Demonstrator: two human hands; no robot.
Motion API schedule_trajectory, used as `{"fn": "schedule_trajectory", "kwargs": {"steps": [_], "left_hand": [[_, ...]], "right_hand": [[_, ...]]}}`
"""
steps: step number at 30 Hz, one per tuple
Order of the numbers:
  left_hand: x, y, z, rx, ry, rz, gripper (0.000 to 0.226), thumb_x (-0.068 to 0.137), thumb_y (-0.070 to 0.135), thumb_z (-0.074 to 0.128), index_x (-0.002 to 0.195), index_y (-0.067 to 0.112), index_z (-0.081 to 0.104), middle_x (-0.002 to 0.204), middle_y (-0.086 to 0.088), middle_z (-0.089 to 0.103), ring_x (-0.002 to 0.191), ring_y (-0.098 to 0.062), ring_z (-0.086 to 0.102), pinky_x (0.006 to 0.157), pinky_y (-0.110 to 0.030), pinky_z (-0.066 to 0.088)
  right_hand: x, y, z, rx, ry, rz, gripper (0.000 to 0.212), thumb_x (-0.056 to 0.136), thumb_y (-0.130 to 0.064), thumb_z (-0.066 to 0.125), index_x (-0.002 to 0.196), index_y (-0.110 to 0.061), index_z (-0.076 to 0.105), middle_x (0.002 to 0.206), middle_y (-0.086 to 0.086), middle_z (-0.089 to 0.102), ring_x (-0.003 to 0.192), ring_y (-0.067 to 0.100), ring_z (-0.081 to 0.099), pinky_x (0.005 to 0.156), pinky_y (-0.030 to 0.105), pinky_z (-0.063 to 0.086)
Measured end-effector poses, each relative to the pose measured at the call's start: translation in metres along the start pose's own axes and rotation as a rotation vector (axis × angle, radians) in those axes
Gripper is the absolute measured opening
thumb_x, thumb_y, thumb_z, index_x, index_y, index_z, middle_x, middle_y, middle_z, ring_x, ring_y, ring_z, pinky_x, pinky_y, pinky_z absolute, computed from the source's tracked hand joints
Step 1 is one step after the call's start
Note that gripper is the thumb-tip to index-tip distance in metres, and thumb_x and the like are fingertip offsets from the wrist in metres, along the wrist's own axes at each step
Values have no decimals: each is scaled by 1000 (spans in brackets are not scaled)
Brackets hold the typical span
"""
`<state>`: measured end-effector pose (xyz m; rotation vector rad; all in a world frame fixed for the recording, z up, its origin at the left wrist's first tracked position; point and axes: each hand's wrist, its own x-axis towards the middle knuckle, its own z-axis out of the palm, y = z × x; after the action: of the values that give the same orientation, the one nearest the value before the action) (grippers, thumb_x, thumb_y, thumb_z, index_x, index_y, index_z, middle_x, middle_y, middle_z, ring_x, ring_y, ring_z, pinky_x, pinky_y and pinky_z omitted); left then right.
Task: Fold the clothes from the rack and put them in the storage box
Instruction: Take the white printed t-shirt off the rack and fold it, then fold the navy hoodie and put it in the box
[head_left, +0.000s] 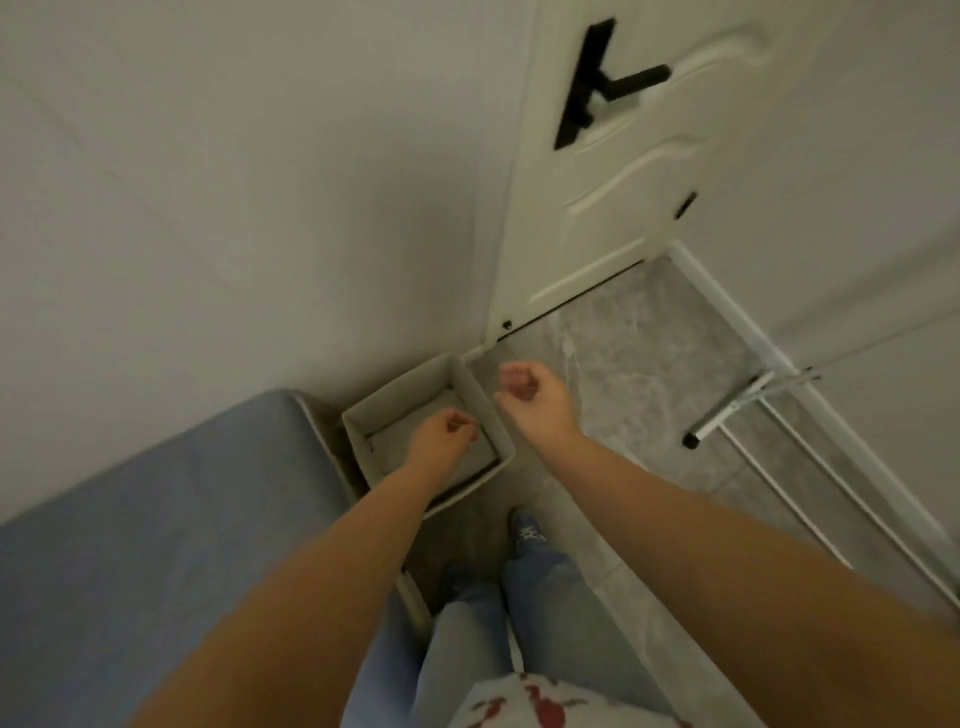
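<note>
Over the box (358, 415), which sits on the floor by the bed (156, 493), the left hand (441, 431) hovers curled and empty; the right hand (530, 389) likewise. Folded grey cloth (395, 441) lies inside. Fetching more from the rack (737, 410), far right, seems next.

One storage box (483, 410), two hands (441, 434) (530, 392).
</note>
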<state>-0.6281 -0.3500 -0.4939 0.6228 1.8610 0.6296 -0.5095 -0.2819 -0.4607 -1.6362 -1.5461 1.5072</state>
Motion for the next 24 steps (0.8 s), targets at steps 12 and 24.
{"fn": "schedule_trajectory", "kwargs": {"steps": [12,24], "left_hand": [[-65,160,135,187,-352,429,9,96,5,53,92,10,59,78,-2,62,68,-16,58,52,-13,44],[-215,181,371,484,-647,667,19,88,14,58,75,28,64,95,-5,73,88,-26,67,72,-27,46]], "right_hand": [[-110,-11,-180,645,577,115,42,84,5,66,120,-14,59,97,4,64,88,17,62,77,31,52],[-274,105,-381,842,1033,68,32,84,9,62,102,-18,62,91,1,64,80,13,60,75,31,49]]}}
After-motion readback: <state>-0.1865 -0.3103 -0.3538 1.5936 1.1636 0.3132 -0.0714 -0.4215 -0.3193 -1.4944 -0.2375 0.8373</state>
